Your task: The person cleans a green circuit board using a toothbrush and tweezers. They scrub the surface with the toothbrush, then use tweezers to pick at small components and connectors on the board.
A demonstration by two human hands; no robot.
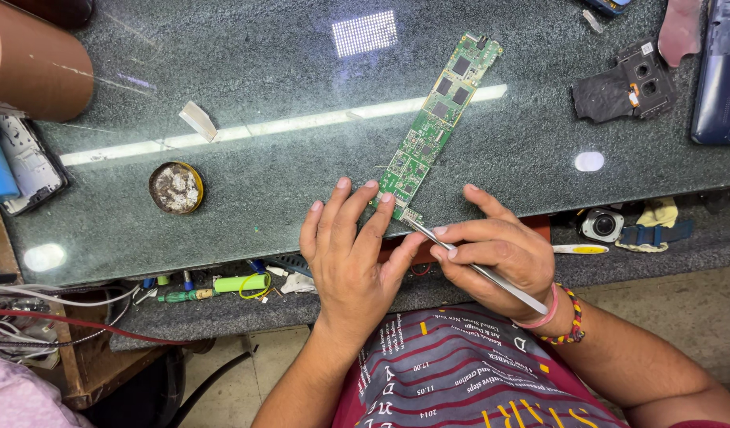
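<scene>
Head view, looking straight down at a glass-topped dark speckled workbench (246, 71). A long, narrow green printed circuit board (436, 119) lies diagonally on the glass, its far end pointing up and to the right, its near end at the bench's front edge. The left hand (350, 254) lies flat and open, fingers spread, its fingertips pressing on the near end of the board; it grips nothing. The right hand (500, 254) is closed in a pinch round a pair of slim silver metal tweezers (480, 269), whose tips touch the board's near corner just beside the left fingertips. Well apart on the left sit a small round brass-coloured tin (176, 188) of greyish paste and a brown cardboard tube (32, 67); at upper right lies a black camera-module bracket (626, 83). On a lower shelf rests a green-handled screwdriver (222, 287). Risk, as a judgement: the board is held by fingertip pressure alone on smooth glass, so a sideways push from the tweezers could slide it or let the tips skid across nearby components; the near end also overhangs close to the bench edge, where a slip could tip it off.
</scene>
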